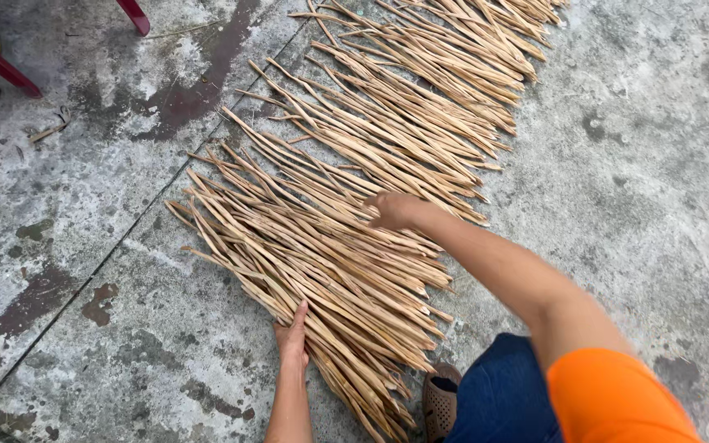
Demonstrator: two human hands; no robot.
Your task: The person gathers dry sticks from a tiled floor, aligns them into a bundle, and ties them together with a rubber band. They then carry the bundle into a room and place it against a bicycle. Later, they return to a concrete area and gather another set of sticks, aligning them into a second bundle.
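While both hands lie flat, fingers together, left hand (292, 335) and right hand (391, 210) press long tan dried strips (330, 246) onto stained grey concrete (84, 246) outdoors.

One head-worn camera looks steeply down from close above at the concrete floor (633, 164), where dried strips (346, 246) run diagonally away to the upper right.

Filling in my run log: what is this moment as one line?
left hand: flat at edge of tan dried strips | right hand: on strips, grip unclear | surface: stained grey concrete floor
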